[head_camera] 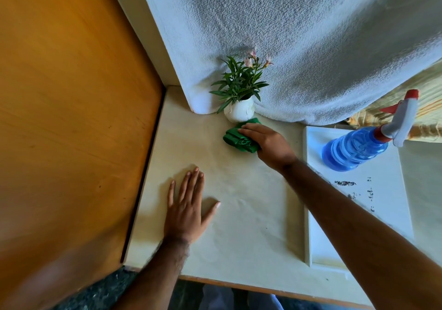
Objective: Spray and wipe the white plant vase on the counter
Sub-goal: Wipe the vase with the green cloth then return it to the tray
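At far left, wooden panel (71, 118) walls off counter (239, 214); left hand (186, 209) flat, fingers spread, holding nothing. White vase (240, 111) back by wall, small, probably light, brittle, tippy: hold by body. Right hand (265, 140) closed on soft green cloth (235, 138) beside its base. Spray bottle (356, 146) lies on tray (358, 214), right

White vase (240, 111) upright beside green cloth (239, 137); blue spray bottle (356, 148) on tray.

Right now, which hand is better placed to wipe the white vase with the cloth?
The right hand. It already rests on the green cloth, which lies just in front of the white vase. The left hand lies flat on the counter, empty and farther from the vase.
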`<state>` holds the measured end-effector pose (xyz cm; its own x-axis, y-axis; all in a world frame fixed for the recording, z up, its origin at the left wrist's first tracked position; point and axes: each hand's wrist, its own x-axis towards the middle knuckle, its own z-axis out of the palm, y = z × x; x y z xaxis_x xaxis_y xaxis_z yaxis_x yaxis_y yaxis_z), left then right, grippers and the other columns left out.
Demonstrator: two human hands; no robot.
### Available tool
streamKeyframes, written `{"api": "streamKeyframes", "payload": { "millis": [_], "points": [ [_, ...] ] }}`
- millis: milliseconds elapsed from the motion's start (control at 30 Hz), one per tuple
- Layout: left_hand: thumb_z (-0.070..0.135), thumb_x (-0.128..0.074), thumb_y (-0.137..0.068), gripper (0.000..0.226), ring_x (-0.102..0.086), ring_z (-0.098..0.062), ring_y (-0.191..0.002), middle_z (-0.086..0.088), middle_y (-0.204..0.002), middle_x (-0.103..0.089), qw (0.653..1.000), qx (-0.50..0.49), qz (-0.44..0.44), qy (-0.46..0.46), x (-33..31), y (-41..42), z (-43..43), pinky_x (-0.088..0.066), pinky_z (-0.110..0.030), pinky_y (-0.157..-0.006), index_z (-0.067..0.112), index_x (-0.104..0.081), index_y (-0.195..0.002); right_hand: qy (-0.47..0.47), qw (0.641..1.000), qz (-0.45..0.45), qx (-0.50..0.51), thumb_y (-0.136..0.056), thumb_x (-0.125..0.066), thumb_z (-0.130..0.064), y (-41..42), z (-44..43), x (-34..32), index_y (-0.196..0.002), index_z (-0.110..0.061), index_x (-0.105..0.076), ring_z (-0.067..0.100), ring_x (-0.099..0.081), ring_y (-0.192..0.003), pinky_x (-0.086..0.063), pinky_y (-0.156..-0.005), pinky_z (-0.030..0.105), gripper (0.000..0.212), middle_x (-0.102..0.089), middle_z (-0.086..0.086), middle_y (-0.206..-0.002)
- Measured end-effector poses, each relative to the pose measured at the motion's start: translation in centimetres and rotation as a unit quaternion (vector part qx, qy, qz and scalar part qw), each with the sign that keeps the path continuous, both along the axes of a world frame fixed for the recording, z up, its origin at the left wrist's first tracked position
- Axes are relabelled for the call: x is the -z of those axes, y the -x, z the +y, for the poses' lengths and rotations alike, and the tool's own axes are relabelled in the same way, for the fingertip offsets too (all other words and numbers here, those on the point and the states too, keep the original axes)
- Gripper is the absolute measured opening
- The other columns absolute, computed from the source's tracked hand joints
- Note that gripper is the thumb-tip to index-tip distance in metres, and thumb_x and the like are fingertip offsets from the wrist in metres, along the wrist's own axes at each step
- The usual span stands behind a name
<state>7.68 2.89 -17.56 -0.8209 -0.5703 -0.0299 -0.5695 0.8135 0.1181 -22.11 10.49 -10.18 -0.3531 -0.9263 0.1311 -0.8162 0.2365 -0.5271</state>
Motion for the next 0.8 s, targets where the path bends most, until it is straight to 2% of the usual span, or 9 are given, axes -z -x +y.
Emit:
{"api": "streamKeyframes", "payload": {
  "millis": [100,200,267,400,533,633,800],
  "points": [
    [0.075,-0.031,-0.099,0.092,-0.021,-0.027,-0.162,-0.007,-0.176,-0.021,1.000,0.001,-0.001,0.004,0.0,0.1,-0.1,-0.024,-0.061,-0.128,0.014,-0.021,-0.167,0.036,0.997,0.057,-0.049,-0.084,-0.044,-0.001,-0.2,-0.5,-0.8,-0.128,-0.009,-0.069,0.031,-0.061,-0.125,-0.050,-0.105,0.040,0.051,-0.067,0.011,-0.132],
    [0.075,-0.035,-0.098,0.093,-0.020,-0.026,-0.163,-0.006,-0.176,-0.020,1.000,0.000,-0.001,0.005,0.0,0.0,-0.1,-0.023,-0.060,-0.129,0.014,-0.020,-0.167,0.098,0.978,0.131,-0.131,-0.101,-0.042,-0.003,-0.4,-2.1,-1.6,-0.128,-0.006,-0.069,0.032,-0.060,-0.124,-0.034,-0.117,0.033,0.038,-0.067,0.013,-0.131],
    [0.074,-0.036,-0.098,0.093,-0.019,-0.026,-0.163,-0.006,-0.177,-0.019,1.000,0.000,-0.001,0.005,0.0,0.0,0.0,-0.023,-0.060,-0.129,0.014,-0.020,-0.167,0.132,0.964,0.167,-0.161,-0.106,-0.042,-0.006,-0.3,-3.3,-1.8,-0.128,-0.004,-0.069,0.032,-0.060,-0.126,-0.032,-0.119,0.039,0.035,-0.067,0.015,-0.132],
    [0.075,-0.035,-0.099,0.093,-0.021,-0.027,-0.162,-0.007,-0.176,-0.021,1.000,0.000,0.005,0.009,0.0,0.0,0.0,-0.024,-0.061,-0.128,0.014,-0.021,-0.167,0.138,0.955,0.203,-0.167,-0.100,-0.050,-0.004,0.2,-4.4,-1.0,-0.124,-0.003,-0.071,0.035,-0.064,-0.121,-0.036,-0.116,0.044,0.032,-0.069,0.017,-0.127],
    [0.076,-0.030,-0.100,0.092,-0.021,-0.028,-0.162,-0.008,-0.176,-0.020,1.000,0.003,0.000,0.009,-0.1,0.0,-0.1,-0.026,-0.061,-0.127,0.014,-0.020,-0.167,0.102,0.966,0.179,-0.160,-0.093,-0.059,0.004,0.6,-4.2,0.5,-0.125,-0.004,-0.070,0.036,-0.063,-0.122,-0.042,-0.112,0.050,0.035,-0.068,0.018,-0.128],
    [0.077,-0.028,-0.099,0.093,-0.021,-0.027,-0.162,-0.008,-0.176,-0.020,1.000,0.001,-0.004,0.009,0.0,0.1,-0.1,-0.026,-0.061,-0.127,0.014,-0.019,-0.168,0.061,0.979,0.134,-0.139,-0.079,-0.065,0.017,0.1,-4.0,1.3,-0.127,-0.005,-0.069,0.036,-0.062,-0.123,-0.042,-0.114,0.048,0.053,-0.067,0.018,-0.131],
    [0.076,-0.030,-0.099,0.092,-0.020,-0.027,-0.163,-0.007,-0.177,-0.019,1.000,0.001,0.003,0.008,0.1,-0.1,-0.1,-0.025,-0.062,-0.127,0.015,-0.019,-0.168,-0.021,0.998,0.005,-0.067,-0.067,-0.060,0.021,-1.5,-3.2,1.4,-0.131,-0.010,-0.068,0.032,-0.062,-0.123,-0.053,-0.103,0.042,0.072,-0.066,0.011,-0.134]
  ]
}}
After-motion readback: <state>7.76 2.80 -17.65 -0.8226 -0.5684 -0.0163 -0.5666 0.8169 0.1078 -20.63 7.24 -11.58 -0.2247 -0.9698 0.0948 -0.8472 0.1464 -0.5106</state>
